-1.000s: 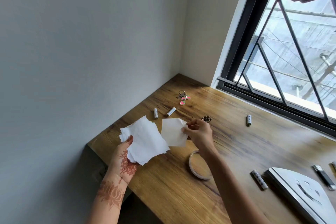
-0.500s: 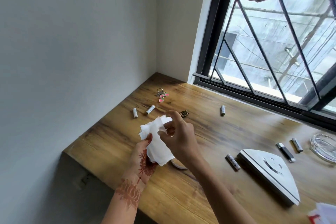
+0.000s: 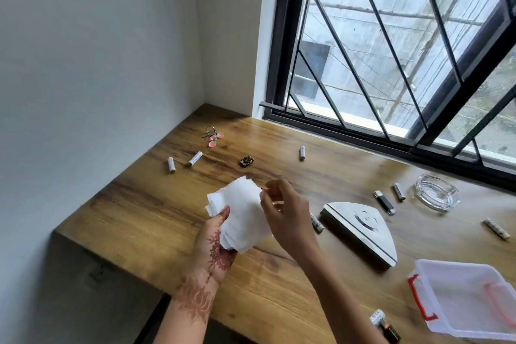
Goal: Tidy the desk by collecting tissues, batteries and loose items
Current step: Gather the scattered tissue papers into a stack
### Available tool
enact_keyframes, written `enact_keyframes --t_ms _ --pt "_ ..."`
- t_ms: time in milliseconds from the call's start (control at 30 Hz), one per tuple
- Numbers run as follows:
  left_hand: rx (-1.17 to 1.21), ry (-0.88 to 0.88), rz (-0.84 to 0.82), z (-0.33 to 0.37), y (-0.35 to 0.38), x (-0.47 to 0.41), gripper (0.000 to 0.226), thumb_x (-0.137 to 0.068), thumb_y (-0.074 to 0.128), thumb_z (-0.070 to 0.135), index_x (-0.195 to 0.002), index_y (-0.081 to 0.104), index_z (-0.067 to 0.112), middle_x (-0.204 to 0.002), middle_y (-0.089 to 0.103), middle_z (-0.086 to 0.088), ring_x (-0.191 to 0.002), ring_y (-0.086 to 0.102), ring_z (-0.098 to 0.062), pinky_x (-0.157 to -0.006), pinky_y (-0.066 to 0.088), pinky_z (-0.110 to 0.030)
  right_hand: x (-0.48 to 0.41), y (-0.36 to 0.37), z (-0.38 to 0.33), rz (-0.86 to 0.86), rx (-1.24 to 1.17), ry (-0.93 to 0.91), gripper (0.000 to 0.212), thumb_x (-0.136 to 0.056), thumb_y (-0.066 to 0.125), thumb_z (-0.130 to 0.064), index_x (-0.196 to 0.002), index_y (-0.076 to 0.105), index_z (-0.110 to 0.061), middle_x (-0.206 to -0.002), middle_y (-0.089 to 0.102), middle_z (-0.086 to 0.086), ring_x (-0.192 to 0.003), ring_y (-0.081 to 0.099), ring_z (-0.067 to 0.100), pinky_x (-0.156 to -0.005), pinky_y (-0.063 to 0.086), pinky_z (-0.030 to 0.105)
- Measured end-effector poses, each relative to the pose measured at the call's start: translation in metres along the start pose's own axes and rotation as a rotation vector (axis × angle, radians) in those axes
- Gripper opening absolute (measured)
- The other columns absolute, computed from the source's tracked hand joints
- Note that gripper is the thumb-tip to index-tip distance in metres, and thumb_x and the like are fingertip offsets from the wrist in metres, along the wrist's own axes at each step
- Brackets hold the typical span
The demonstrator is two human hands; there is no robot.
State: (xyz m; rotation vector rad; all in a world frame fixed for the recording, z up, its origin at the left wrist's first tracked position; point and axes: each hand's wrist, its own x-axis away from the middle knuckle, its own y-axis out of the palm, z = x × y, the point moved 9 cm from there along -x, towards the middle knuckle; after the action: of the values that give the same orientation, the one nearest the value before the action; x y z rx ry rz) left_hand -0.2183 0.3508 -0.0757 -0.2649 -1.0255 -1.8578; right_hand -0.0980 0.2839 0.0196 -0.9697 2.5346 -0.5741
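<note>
A stack of white tissues point(image 3: 242, 215) is held above the wooden desk point(image 3: 145, 204) by my left hand point(image 3: 216, 246), thumb on top of the stack. At the stack's right edge my right hand point(image 3: 284, 215) has its fingers curled, thumb and fingertips at the top sheet. Batteries lie scattered: two at the far left point(image 3: 171, 165) point(image 3: 195, 158), one near the window point(image 3: 302, 153), others to the right point(image 3: 399, 191) point(image 3: 496, 229), and one partly hidden behind my right hand point(image 3: 317, 222).
A key ring with pink tags point(image 3: 213, 135) and a small dark trinket point(image 3: 246, 160) lie at the back. A white triangular holder point(image 3: 360, 229), a lighter point(image 3: 384, 202), a glass ashtray point(image 3: 437, 195) and a clear plastic box with red handles point(image 3: 463, 299) sit at right.
My right hand brought a single tissue onto the stack in my left hand. The view swung right, revealing the ashtray and plastic box.
</note>
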Motion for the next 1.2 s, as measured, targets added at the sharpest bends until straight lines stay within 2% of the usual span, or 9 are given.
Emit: enact_keyframes --t_ms 133,333,533,633,700,800,933,1067,1200 --pt "-0.047 -0.016 -0.08 -0.015 0.019 -0.002 0.021 -0.096 0.044 0.02 -0.086 0.055 0.006 -0.048 0.067 -0.002 -0.046 0.065 -0.016 -0.038 0.051 -0.022 0.003 -0.069 0.07 0.204 0.28 0.164 0.029 -0.087 0.059 -0.02 -0.109 0.059 -0.001 -0.109 0.062 0.014 -0.104 0.054 0.026 -0.081 0.036 0.025" --pt "-0.109 -0.006 -0.157 -0.03 0.038 0.002 0.017 -0.095 0.043 0.017 -0.087 0.055 0.009 -0.052 0.069 0.0 -0.046 0.066 -0.013 -0.04 0.052 -0.024 0.018 -0.133 0.169 0.215 0.496 0.479 0.059 -0.085 0.062 -0.031 -0.124 0.042 0.01 -0.13 0.044 0.026 -0.124 0.035 0.035 -0.105 0.026 0.037" --pt "-0.061 0.004 -0.208 -0.042 0.053 0.006 0.013 -0.095 0.045 0.014 -0.098 0.057 0.014 -0.06 0.072 0.001 -0.07 0.065 -0.019 -0.043 0.054 -0.026 0.035 -0.141 0.199 0.21 0.407 0.64 0.07 -0.083 0.062 -0.042 -0.127 0.042 0.008 -0.128 0.046 0.024 -0.122 0.037 0.034 -0.101 0.032 0.037" --pt "-0.107 0.012 -0.227 -0.044 0.055 0.005 0.016 -0.095 0.043 0.016 -0.104 0.056 0.011 -0.058 0.071 0.002 -0.061 0.069 -0.016 -0.044 0.055 -0.026 0.038 -0.146 0.202 0.266 0.384 0.658 0.074 -0.078 0.067 -0.047 -0.124 0.044 0.006 -0.127 0.047 0.023 -0.12 0.04 0.034 -0.096 0.036 0.036" --pt "-0.085 0.035 -0.241 -0.042 0.058 0.008 0.015 -0.096 0.042 0.013 -0.097 0.057 0.014 -0.06 0.072 0.002 -0.055 0.069 -0.014 -0.043 0.054 -0.026 0.04 -0.15 0.201 0.316 0.348 0.658 0.073 -0.074 0.071 -0.045 -0.121 0.046 0.005 -0.124 0.049 0.022 -0.117 0.044 0.035 -0.094 0.038 0.036" --pt "-0.068 0.031 -0.219 -0.043 0.06 0.011 0.015 -0.095 0.044 0.013 -0.089 0.057 0.016 -0.057 0.071 0.002 -0.063 0.066 -0.017 -0.042 0.054 -0.026 0.041 -0.154 0.201 0.369 0.241 0.637 0.064 -0.072 0.076 -0.038 -0.112 0.047 0.003 -0.115 0.056 0.02 -0.109 0.052 0.035 -0.081 0.042 0.034" --pt "-0.048 0.04 -0.201 -0.041 0.05 0.009 0.014 -0.095 0.045 0.015 -0.097 0.058 0.012 -0.06 0.071 0.0 -0.065 0.066 -0.019 -0.041 0.053 -0.026 0.039 -0.158 0.191 0.382 0.157 0.603 0.035 -0.077 0.072 -0.031 -0.089 0.056 -0.002 -0.086 0.059 0.012 -0.087 0.057 0.029 -0.066 0.035 0.027" --pt "-0.032 0.106 -0.284 -0.029 0.044 0.013 0.021 -0.096 0.04 0.016 -0.103 0.059 0.016 -0.076 0.075 0.001 -0.066 0.071 -0.015 -0.051 0.057 -0.032 0.04 -0.151 0.154 0.462 0.136 0.425 0.031 -0.079 0.071 -0.025 -0.061 0.049 -0.014 -0.068 0.054 0.004 -0.068 0.051 0.02 -0.058 0.032 0.025" --pt "-0.004 0.176 -0.237 -0.012 0.025 0.01 0.022 -0.094 0.044 0.017 -0.111 0.057 0.018 -0.081 0.075 0.002 -0.069 0.072 -0.014 -0.053 0.058 -0.033 0.049 -0.128 0.108 0.554 0.138 0.177 0.029 -0.079 0.07 -0.017 -0.062 0.047 -0.017 -0.074 0.047 0.0 -0.063 0.043 0.009 -0.056 0.029 0.017"
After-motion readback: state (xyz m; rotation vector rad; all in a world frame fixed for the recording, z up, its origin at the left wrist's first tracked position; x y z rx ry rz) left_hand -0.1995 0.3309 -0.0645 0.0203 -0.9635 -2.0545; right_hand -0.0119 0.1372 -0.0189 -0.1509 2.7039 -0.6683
